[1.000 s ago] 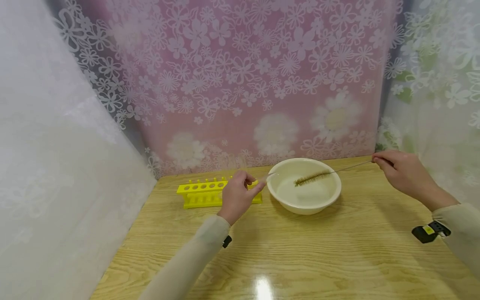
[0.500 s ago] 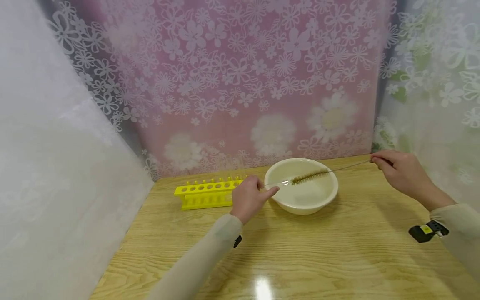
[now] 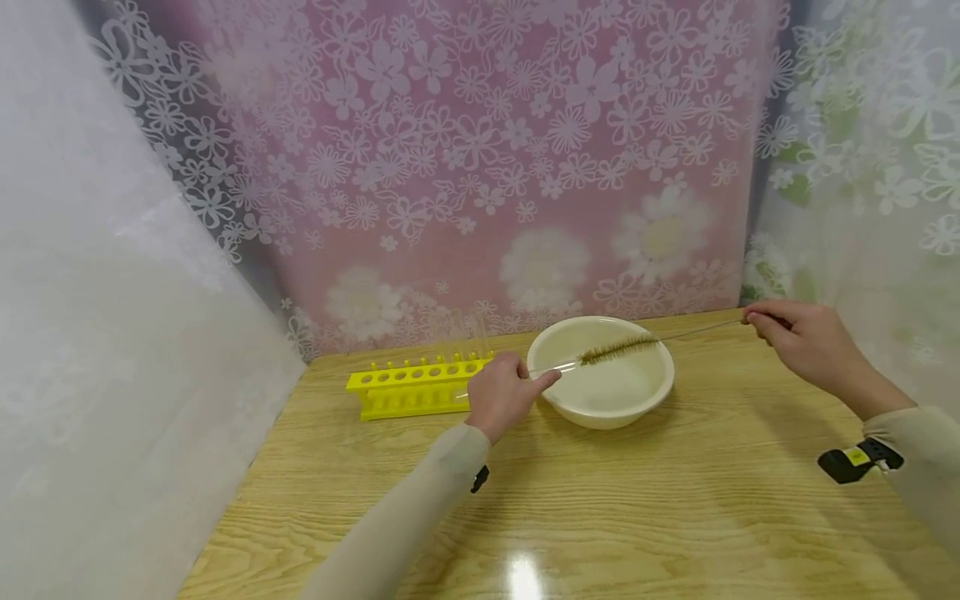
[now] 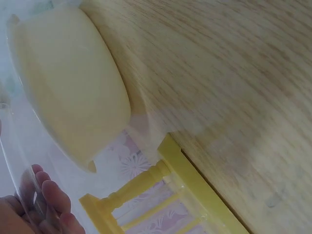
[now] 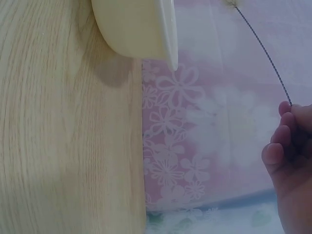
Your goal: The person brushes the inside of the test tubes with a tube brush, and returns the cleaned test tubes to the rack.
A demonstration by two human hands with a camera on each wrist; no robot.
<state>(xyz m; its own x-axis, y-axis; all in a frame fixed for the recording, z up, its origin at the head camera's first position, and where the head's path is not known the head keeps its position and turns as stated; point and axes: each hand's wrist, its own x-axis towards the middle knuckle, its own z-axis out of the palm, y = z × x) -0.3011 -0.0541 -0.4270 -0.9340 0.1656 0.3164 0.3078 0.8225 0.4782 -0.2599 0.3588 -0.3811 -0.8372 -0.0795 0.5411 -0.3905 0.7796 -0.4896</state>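
Observation:
My left hand (image 3: 501,396) holds a clear test tube (image 3: 567,366), its mouth pointing right over the cream basin (image 3: 606,417). In the left wrist view, fingers (image 4: 54,196) curl round the tube's lower part. My right hand (image 3: 806,354) pinches the end of the twisted wire handle (image 5: 265,51) of a test tube brush (image 3: 618,350). The brown bristles slant down to the left above the basin, their tip at the tube's mouth. Whether the tip sits inside the mouth or just touches it, I cannot tell.
A yellow test tube rack (image 3: 405,379) stands left of the basin, partly behind my left hand. Clear tubes (image 3: 482,333) stand upright near its right end, faint against the curtain. A pink flowered curtain (image 3: 480,183) hangs behind the wooden table (image 3: 600,508).
My left hand has moved right with the test tube, bringing its mouth over the basin to the brush tip. The right hand and brush have stayed nearly in place.

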